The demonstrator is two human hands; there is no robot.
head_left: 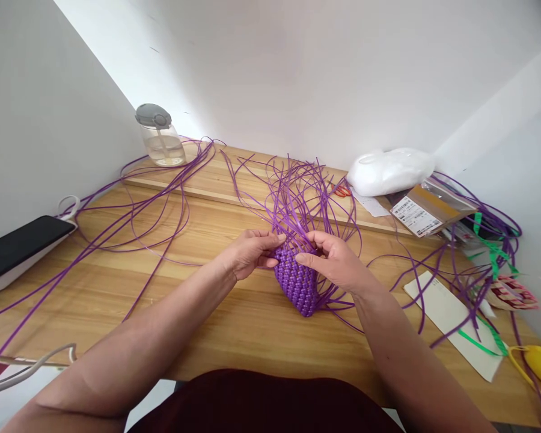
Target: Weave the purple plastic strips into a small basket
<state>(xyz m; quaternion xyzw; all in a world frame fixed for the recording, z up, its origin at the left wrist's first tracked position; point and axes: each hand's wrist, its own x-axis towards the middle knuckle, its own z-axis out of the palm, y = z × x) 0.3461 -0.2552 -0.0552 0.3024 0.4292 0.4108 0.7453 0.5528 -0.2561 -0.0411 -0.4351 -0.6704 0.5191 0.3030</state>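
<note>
A half-woven purple basket [295, 282] made of plastic strips sits on the wooden table in front of me, its woven part tapering toward me. Many loose purple strips [297, 186] fan out from its far edge. At the left side of the weave, my left hand [256, 249] pinches a strip between thumb and fingers. My right hand [333, 258] grips the basket's upper right edge, thumb on the near face and fingers behind among the strips. Some fingertips are hidden by the weave and the strips.
Loose purple strips spread across the table [234, 337] on the left and right. At the back left stands a water bottle [162, 141]; a phone [24, 246] rests on the left. Orange scissors [341, 190], a white bag [390, 171], a labelled package [421, 210] and white card [455, 325] lie rightward.
</note>
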